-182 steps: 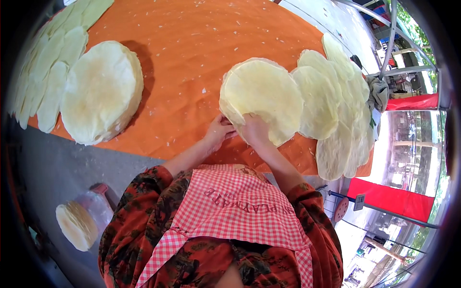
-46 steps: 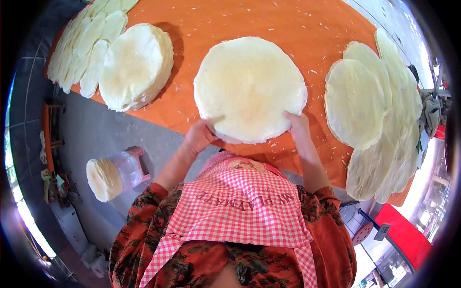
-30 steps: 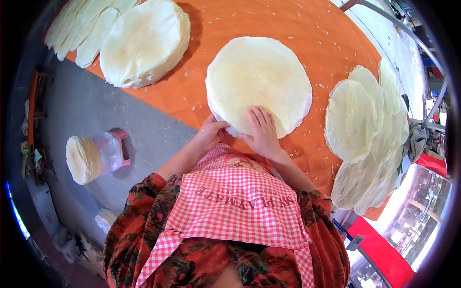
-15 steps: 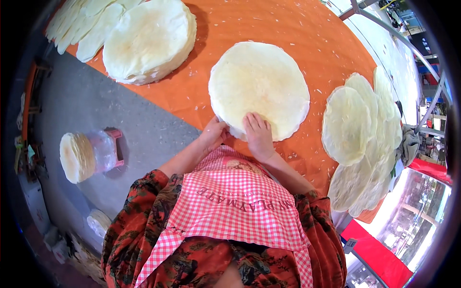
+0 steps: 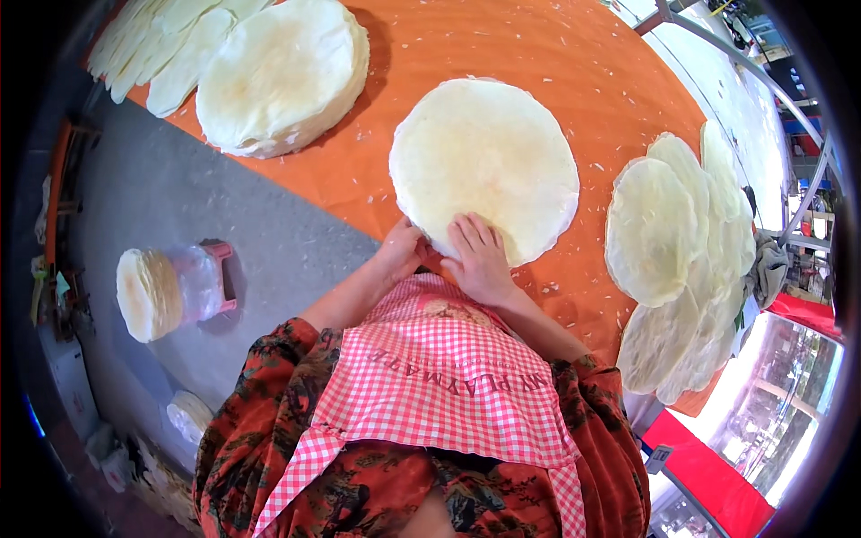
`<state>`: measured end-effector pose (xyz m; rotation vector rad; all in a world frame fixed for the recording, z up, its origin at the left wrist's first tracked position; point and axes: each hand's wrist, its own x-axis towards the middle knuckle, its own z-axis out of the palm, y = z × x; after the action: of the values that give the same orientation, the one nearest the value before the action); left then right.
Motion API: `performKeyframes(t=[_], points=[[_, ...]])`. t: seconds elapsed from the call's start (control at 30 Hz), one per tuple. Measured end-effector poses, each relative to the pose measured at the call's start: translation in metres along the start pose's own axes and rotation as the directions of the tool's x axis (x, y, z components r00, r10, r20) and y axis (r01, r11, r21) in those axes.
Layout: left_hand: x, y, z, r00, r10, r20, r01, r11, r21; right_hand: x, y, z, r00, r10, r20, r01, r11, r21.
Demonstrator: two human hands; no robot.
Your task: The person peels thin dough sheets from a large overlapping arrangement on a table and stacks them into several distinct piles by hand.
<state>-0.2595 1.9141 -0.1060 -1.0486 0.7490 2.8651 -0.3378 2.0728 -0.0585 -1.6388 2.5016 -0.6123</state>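
Note:
A round, pale flatbread (image 5: pixel 484 152) lies on the orange tablecloth in front of me, perhaps on top of others. At its near left edge, my left hand (image 5: pixel 402 251) pinches the rim between thumb and fingers; the fingertips are partly hidden. My right hand (image 5: pixel 482 260) lies on the near part of the same flatbread, its fingers stretched out flat and the thumb pointing toward the left hand.
A thick stack of flatbreads (image 5: pixel 278 76) stands at the far left, beside overlapping thin sheets (image 5: pixel 170 45). More loose flatbreads (image 5: pixel 659 233) overlap at the right edge of the orange tablecloth (image 5: pixel 538 40). A wrapped stack (image 5: pixel 148 294) rests by a pink stool (image 5: pixel 221 278) on the grey floor.
My right hand has shifted slightly left on the flatbread, and its thumb now shows away from the fingers. The left hand stays at the rim.

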Motion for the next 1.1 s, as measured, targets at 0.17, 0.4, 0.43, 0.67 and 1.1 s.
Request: performKeyframes(t=[0.17, 0.4, 0.43, 0.67, 1.1], points=[[-0.002, 0.002, 0.002, 0.999, -0.001, -0.041, 0.002, 0.999, 0.038, 0.005, 0.0, 0.0, 1.0, -0.002, -0.005, 0.002, 0.999, -0.037], [-0.012, 0.015, 0.007, 0.995, -0.016, 0.095, 0.03, 0.988, -0.149, 0.017, -0.007, 0.013, 0.996, 0.037, -0.076, -0.048, 0.986, -0.157], [-0.008, 0.011, 0.004, 0.998, -0.004, 0.058, 0.01, 0.994, -0.109, 0.02, -0.01, 0.013, 0.997, 0.049, -0.065, -0.061, 0.975, -0.214], [0.011, 0.0, -0.007, 0.999, 0.029, -0.039, -0.03, 0.999, -0.017, 0.009, 0.018, 0.011, 0.994, 0.106, -0.027, -0.109, 0.97, -0.215], [-0.003, 0.018, 0.009, 0.996, 0.011, 0.093, 0.001, 0.992, -0.127, 0.022, 0.003, 0.007, 0.973, 0.201, 0.109, -0.176, 0.963, -0.202]])
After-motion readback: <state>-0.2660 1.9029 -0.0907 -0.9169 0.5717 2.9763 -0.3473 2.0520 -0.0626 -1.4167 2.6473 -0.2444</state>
